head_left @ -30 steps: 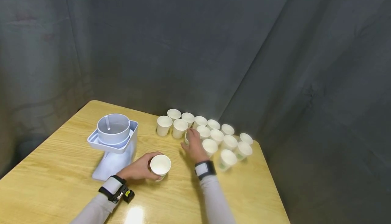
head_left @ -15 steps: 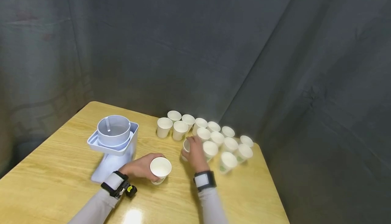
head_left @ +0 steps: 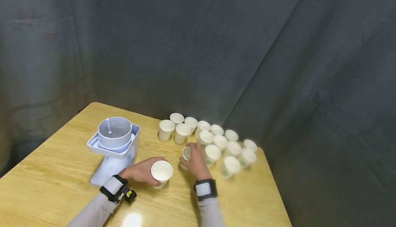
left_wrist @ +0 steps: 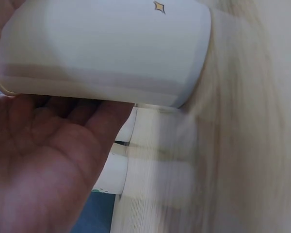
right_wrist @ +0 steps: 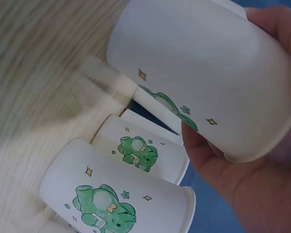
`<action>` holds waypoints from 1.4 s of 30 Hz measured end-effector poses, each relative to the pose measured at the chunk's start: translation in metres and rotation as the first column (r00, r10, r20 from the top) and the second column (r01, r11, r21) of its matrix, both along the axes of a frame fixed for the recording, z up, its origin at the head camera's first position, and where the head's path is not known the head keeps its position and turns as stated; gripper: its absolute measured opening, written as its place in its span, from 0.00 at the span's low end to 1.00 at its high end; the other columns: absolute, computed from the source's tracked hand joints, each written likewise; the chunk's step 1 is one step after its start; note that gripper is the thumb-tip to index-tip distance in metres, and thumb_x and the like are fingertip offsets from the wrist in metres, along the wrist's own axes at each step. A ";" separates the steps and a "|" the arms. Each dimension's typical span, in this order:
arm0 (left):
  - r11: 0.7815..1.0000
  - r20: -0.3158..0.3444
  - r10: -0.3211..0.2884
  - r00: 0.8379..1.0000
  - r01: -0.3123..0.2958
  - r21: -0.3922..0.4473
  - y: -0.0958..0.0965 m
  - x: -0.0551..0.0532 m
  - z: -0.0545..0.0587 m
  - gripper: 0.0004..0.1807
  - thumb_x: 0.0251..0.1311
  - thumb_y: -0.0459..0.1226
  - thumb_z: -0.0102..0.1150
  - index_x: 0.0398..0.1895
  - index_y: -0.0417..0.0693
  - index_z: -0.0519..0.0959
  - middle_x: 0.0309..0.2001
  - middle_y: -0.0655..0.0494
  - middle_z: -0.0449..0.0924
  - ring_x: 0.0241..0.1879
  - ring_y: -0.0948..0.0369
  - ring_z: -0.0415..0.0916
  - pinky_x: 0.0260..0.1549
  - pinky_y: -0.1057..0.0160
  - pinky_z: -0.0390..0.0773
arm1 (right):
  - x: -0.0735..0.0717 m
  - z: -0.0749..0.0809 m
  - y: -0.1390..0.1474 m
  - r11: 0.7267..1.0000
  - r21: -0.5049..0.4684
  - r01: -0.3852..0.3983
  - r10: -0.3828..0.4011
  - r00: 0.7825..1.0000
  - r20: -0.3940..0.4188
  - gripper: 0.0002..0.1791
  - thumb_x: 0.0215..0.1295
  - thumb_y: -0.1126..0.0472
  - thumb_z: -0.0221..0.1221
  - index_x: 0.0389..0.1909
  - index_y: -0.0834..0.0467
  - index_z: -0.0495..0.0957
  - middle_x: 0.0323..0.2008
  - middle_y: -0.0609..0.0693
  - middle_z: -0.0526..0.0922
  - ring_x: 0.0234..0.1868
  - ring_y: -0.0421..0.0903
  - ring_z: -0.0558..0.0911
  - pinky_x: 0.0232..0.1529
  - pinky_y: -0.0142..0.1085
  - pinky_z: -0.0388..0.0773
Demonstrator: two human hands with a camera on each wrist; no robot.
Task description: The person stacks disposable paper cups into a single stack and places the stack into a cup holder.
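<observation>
My left hand point(head_left: 143, 171) curls round a white paper cup point(head_left: 162, 171) in front of the white appliance; in the left wrist view this cup point(left_wrist: 102, 48) fills the upper part, with a small yellow star print on its side. To its right, my right hand point(head_left: 196, 162) grips another paper cup point(head_left: 186, 153), partly hidden by the fingers in the head view. The right wrist view shows that cup point(right_wrist: 199, 73) between thumb and fingers, with green and yellow prints. Both cups look upright in the head view; whether their bases touch the table I cannot tell.
Several white paper cups point(head_left: 213, 153) stand in rows toward the back right, close to my right hand. A white appliance with a round bowl point(head_left: 115, 132) on top stands at the left. The wooden table point(head_left: 58, 172) ends at a dark curtain point(head_left: 173, 48).
My right hand has taken hold of a cup at the front of the group and drawn it a little toward me and left. The left hand keeps its cup nearly in place.
</observation>
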State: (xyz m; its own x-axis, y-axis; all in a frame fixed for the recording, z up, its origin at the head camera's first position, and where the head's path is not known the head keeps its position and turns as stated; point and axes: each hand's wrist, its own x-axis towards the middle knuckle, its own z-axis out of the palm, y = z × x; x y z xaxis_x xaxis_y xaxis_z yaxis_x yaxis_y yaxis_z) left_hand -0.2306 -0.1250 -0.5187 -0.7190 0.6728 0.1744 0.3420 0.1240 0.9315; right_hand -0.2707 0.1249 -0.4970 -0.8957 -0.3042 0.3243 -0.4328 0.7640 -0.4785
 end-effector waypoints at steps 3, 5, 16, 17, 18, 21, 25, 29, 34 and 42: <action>1.000 0.010 0.003 1.000 -0.003 0.003 -0.001 0.000 -0.001 0.34 0.43 0.33 0.76 0.57 0.39 0.75 0.50 0.50 0.81 0.51 0.61 0.76 0.56 0.63 0.72 | 0.005 0.002 0.001 1.000 0.008 -0.015 0.015 0.999 0.037 0.31 0.55 0.61 0.71 0.59 0.64 0.73 0.53 0.58 0.73 0.56 0.55 0.75 0.58 0.48 0.77; 1.000 0.015 0.005 1.000 -0.005 0.003 -0.001 0.000 -0.002 0.34 0.43 0.33 0.76 0.57 0.40 0.75 0.50 0.50 0.81 0.51 0.61 0.77 0.56 0.63 0.73 | 0.008 0.004 0.001 1.000 0.012 -0.024 0.023 0.998 0.064 0.32 0.55 0.61 0.69 0.61 0.63 0.72 0.56 0.58 0.72 0.58 0.55 0.74 0.59 0.48 0.76; 0.999 0.018 0.035 0.999 -0.035 -0.003 -0.001 -0.001 -0.004 0.34 0.43 0.34 0.76 0.58 0.40 0.75 0.51 0.49 0.81 0.52 0.56 0.76 0.56 0.62 0.73 | 0.017 0.029 0.007 0.998 -0.042 -0.042 0.045 0.997 0.067 0.35 0.57 0.56 0.67 0.65 0.64 0.71 0.58 0.59 0.70 0.58 0.55 0.74 0.57 0.50 0.76; 0.999 0.022 0.037 0.999 -0.037 -0.006 0.000 -0.002 -0.004 0.34 0.44 0.34 0.77 0.58 0.41 0.75 0.51 0.49 0.81 0.52 0.56 0.76 0.56 0.62 0.72 | 0.019 0.034 0.008 0.997 -0.063 -0.045 0.048 0.998 0.044 0.35 0.57 0.56 0.68 0.65 0.64 0.71 0.58 0.59 0.71 0.57 0.55 0.75 0.57 0.51 0.76; 0.999 0.021 0.034 0.999 -0.034 -0.005 0.000 -0.002 -0.004 0.34 0.44 0.34 0.77 0.58 0.41 0.75 0.52 0.49 0.81 0.53 0.56 0.76 0.57 0.62 0.72 | 0.021 0.039 0.009 0.996 -0.077 -0.044 0.046 0.999 0.025 0.35 0.57 0.56 0.68 0.65 0.64 0.71 0.58 0.59 0.71 0.57 0.55 0.75 0.57 0.51 0.77; 1.000 0.024 0.030 0.999 -0.030 -0.002 0.000 -0.003 -0.004 0.35 0.44 0.34 0.77 0.59 0.41 0.75 0.52 0.49 0.81 0.53 0.55 0.76 0.57 0.62 0.72 | 0.028 0.053 0.010 0.993 -0.107 -0.054 0.051 0.998 -0.031 0.35 0.57 0.55 0.69 0.65 0.62 0.72 0.58 0.59 0.71 0.59 0.55 0.74 0.60 0.51 0.75; 1.000 0.030 0.029 0.999 -0.029 0.001 0.001 -0.003 -0.005 0.34 0.44 0.34 0.76 0.59 0.41 0.75 0.52 0.49 0.81 0.53 0.55 0.76 0.57 0.61 0.73 | 0.039 0.069 0.010 0.992 -0.110 -0.067 0.061 0.996 -0.063 0.36 0.58 0.54 0.70 0.66 0.60 0.72 0.58 0.56 0.72 0.60 0.53 0.75 0.61 0.51 0.75; 0.999 0.029 0.033 0.999 -0.033 0.001 0.003 -0.003 -0.004 0.34 0.44 0.34 0.76 0.59 0.41 0.75 0.52 0.49 0.81 0.52 0.55 0.76 0.56 0.60 0.73 | 0.050 0.082 0.007 0.991 -0.111 -0.079 0.071 0.995 -0.067 0.35 0.58 0.53 0.71 0.66 0.56 0.72 0.58 0.52 0.73 0.58 0.50 0.76 0.58 0.50 0.76; 1.000 0.021 0.022 1.000 -0.023 0.013 0.004 -0.004 -0.004 0.34 0.45 0.33 0.75 0.59 0.41 0.74 0.51 0.51 0.81 0.51 0.56 0.76 0.55 0.61 0.73 | 0.062 0.092 -0.003 0.978 -0.139 -0.155 0.151 0.988 -0.040 0.33 0.57 0.54 0.72 0.65 0.52 0.75 0.58 0.48 0.75 0.58 0.46 0.75 0.57 0.47 0.76; 0.999 0.020 -0.001 1.000 0.000 0.044 0.005 -0.003 -0.005 0.34 0.46 0.30 0.73 0.60 0.39 0.73 0.47 0.51 0.80 0.46 0.58 0.78 0.50 0.62 0.76 | 0.070 0.092 -0.021 0.955 -0.122 -0.270 0.278 0.959 0.053 0.34 0.58 0.54 0.72 0.66 0.52 0.74 0.57 0.46 0.76 0.51 0.45 0.78 0.46 0.41 0.79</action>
State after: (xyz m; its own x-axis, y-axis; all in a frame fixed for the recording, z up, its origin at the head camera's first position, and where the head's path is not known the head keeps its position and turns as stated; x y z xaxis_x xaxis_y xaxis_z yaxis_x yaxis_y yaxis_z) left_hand -0.2337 -0.1195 -0.5240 -0.7226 0.6648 0.1896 0.3230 0.0823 0.9428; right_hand -0.2004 0.1043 -0.4049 -0.8045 -0.5061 0.3110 -0.5808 0.5606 -0.5902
